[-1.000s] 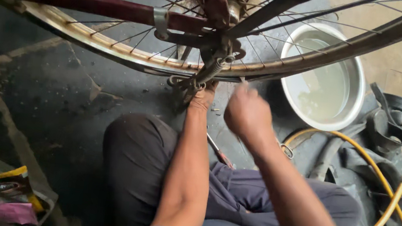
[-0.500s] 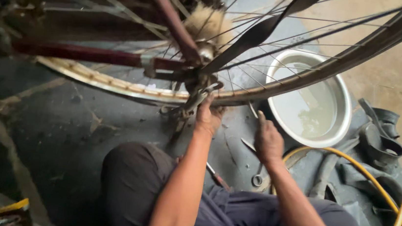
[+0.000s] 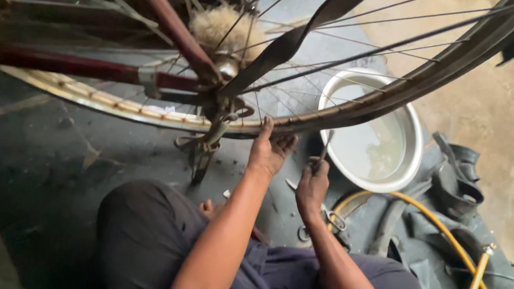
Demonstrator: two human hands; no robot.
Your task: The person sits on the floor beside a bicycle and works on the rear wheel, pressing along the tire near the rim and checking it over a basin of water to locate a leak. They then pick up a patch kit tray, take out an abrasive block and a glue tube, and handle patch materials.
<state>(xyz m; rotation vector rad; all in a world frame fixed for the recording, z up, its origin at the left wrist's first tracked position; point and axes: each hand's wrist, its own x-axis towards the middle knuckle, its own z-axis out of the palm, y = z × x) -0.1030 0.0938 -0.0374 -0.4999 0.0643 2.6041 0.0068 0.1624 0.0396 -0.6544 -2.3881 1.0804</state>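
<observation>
Left hand (image 3: 270, 152): I see fingers curled over the wheel rim (image 3: 360, 113), steadying it.
Right hand (image 3: 312, 184): fist around a thin metal tool (image 3: 324, 148), probably a lever, aimed at the rim.

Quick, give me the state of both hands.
Left hand: closed, gripping the bicycle wheel rim.
Right hand: closed around a metal tyre lever.

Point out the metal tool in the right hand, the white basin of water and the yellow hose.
Metal tool (image 3: 324, 146), head view: on its shaft above the right hand (image 3: 312, 187).
White basin (image 3: 413, 136), head view: on its right rim.
Yellow hose (image 3: 443, 235), head view: on its curved middle stretch.
</observation>
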